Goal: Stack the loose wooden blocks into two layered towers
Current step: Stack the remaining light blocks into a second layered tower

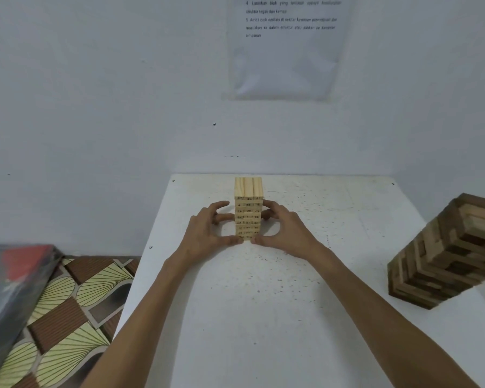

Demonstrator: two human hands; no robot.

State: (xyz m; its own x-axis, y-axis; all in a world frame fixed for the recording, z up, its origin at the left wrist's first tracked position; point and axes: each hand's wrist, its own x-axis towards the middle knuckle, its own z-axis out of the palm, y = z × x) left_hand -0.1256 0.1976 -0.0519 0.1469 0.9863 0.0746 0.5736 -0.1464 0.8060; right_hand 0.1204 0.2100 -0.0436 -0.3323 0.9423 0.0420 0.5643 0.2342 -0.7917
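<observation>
We see the pale pine tower of numbered blocks (pixel 248 211) upright on the far part of the white speckled bench (pixel 263 317), clasped between two hands. The left hand (pixel 207 231) and right hand (pixel 283 231) curl against its sides, thumbs at its base. There are two towers; the dark-and-light brown wooden tower (pixel 445 253) stands well apart, right.
</observation>
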